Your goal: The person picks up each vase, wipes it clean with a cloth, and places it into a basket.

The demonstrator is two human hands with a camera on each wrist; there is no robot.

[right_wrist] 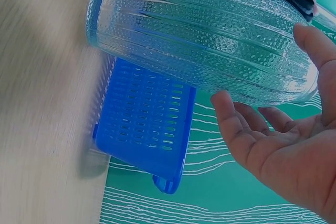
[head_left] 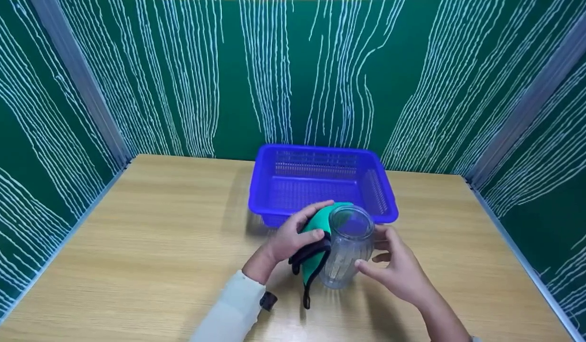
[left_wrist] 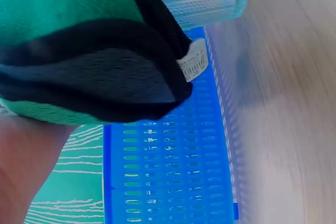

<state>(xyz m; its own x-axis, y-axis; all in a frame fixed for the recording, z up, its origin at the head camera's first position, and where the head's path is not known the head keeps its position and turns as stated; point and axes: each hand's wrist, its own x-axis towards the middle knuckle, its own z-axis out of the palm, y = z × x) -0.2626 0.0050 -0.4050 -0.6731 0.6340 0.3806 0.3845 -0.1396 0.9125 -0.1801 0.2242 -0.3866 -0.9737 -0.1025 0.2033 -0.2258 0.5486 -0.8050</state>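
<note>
A clear glass jar [head_left: 347, 251] with ribbed, dimpled sides stands nearly upright in front of the basket, its round mouth facing up. My right hand [head_left: 399, 273] is at its right side, thumb across the near face and fingers reaching round behind; in the right wrist view fingertips [right_wrist: 222, 98] meet the glass. My left hand [head_left: 293, 237] grips a green cloth [head_left: 318, 221] with black edging, folded over and lying against the jar's left side. A black loop dangles from its lower corner. The left wrist view shows a grey inner side of the cloth [left_wrist: 94, 74].
Just beyond the hands, a blue plastic basket [head_left: 254, 190] with slotted walls sits on the wooden table [head_left: 169, 228]. A white barcode label [left_wrist: 195, 59] appears beside the cloth's corner. Green walls [head_left: 407, 71] with white wavy lines enclose the table at the back and sides.
</note>
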